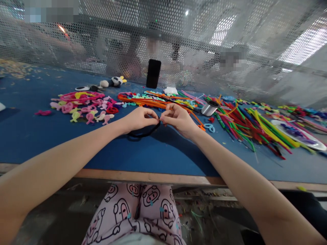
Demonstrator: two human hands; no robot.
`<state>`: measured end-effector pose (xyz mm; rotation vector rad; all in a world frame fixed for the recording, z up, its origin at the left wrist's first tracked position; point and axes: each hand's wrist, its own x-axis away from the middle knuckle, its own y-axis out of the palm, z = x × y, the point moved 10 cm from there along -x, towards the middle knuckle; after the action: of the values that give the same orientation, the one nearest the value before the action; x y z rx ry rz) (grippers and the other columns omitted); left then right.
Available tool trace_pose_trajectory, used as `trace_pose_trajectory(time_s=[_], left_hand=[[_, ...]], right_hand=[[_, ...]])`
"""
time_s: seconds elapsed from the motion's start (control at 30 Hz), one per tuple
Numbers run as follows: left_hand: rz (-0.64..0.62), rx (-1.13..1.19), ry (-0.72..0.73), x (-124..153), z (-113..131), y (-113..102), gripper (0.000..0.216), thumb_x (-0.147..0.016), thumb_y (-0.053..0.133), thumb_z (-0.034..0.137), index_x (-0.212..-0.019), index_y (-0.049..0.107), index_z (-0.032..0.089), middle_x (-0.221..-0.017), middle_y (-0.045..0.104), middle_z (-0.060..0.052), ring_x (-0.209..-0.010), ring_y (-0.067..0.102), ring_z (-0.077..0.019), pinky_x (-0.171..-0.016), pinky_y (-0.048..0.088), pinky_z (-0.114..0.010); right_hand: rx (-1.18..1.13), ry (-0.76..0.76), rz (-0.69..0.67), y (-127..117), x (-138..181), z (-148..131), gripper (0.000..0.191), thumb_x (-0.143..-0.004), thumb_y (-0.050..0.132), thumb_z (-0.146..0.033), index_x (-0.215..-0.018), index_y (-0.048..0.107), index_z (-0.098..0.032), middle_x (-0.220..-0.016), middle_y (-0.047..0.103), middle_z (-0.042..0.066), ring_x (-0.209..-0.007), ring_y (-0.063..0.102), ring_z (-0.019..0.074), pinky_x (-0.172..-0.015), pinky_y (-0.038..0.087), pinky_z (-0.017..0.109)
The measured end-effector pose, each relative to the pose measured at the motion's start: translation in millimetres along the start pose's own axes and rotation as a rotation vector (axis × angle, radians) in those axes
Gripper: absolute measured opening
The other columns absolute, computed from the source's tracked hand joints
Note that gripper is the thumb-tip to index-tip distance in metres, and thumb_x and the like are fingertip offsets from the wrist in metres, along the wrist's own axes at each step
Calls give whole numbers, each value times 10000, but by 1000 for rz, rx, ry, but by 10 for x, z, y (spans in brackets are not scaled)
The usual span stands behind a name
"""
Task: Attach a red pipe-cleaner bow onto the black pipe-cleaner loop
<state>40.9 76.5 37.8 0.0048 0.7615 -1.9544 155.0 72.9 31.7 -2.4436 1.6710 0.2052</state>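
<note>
Over the blue table, my left hand [143, 118] pinches a black pipe cleaner [144, 135] between thumb and fingertips. The fuzzy stem curves below that hand, and part of it is hidden behind the wrist. My right hand [180, 119] is close beside it, thumb and forefinger pinched at the upper end of the same stem; the exact contact is hard to make out. Just behind both hands are long orange pipe cleaners [143, 101]. A light-blue twisted piece [209, 128] lies to the right of my right hand.
Small twisted shapes [89, 109] are heaped at left, near a panda-like figure [116, 81]. A phone [153, 74] leans against the perforated metal screen [191, 51]. At right are a wire spool [209, 108], many loose pipe cleaners [245, 129] and a white plate [315, 145].
</note>
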Motion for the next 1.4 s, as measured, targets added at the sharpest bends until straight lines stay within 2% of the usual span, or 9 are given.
trace_pose_trajectory(time_s=[0.2, 0.47, 0.63, 0.83, 1.0, 1.17, 1.4], left_hand=[[-10, -43, -51, 3, -52, -3, 152, -753, 652, 299, -740, 758, 192, -734, 748, -29, -674, 663, -175, -636, 519, -275], [-19, -31, -22, 4, -11, 6, 140, -755, 659, 293, -719, 754, 197, -716, 750, -21, -662, 664, -173, -631, 520, -276], [-21, 12, -55, 12, -19, 3, 155, -732, 681, 308, -766, 775, 190, -780, 777, -35, -743, 692, -198, -732, 543, -309], [-17, 63, -176, 46, -78, 17, 315, -714, 700, 402, -873, 800, 148, -871, 783, -67, -859, 690, -229, -840, 523, -342], [4, 138, -215, 50, -131, 37, 296, -711, 734, 404, -858, 802, 156, -866, 780, -57, -796, 660, -189, -767, 494, -308], [23, 172, -247, 47, -206, 33, 267, -713, 748, 386, -849, 805, 164, -749, 739, -33, -653, 575, -131, -622, 418, -266], [62, 213, -242, 49, -182, -6, 231, -723, 715, 369, -799, 794, 166, -737, 719, -37, -648, 563, -128, -630, 432, -263]], right_hand=[[122, -67, -97, -19, -3, -61, 453, -671, 832, -279, -866, 425, -236, -758, 682, -34, -673, 607, 110, -671, 473, 270], [285, -147, -108, 29, 53, -175, 385, -737, 760, -236, -861, 396, -244, -804, 664, -17, -733, 627, 133, -720, 492, 300], [404, -291, -33, 16, 87, -286, 327, -772, 719, -214, -862, 406, -244, -795, 633, -25, -719, 613, 129, -724, 511, 311], [452, -432, 48, 15, 111, -358, 327, -794, 705, -247, -837, 381, -253, -781, 650, -26, -717, 635, 142, -708, 531, 327], [391, -439, 91, -2, 114, -347, 334, -816, 704, -277, -844, 371, -261, -793, 665, -20, -708, 649, 144, -710, 552, 341], [354, -435, 87, -1, 115, -339, 335, -822, 713, -274, -851, 380, -258, -807, 667, -15, -716, 655, 139, -722, 555, 336], [361, -403, 65, 1, 99, -310, 332, -829, 710, -284, -862, 381, -255, -806, 665, -13, -736, 660, 142, -697, 530, 321]])
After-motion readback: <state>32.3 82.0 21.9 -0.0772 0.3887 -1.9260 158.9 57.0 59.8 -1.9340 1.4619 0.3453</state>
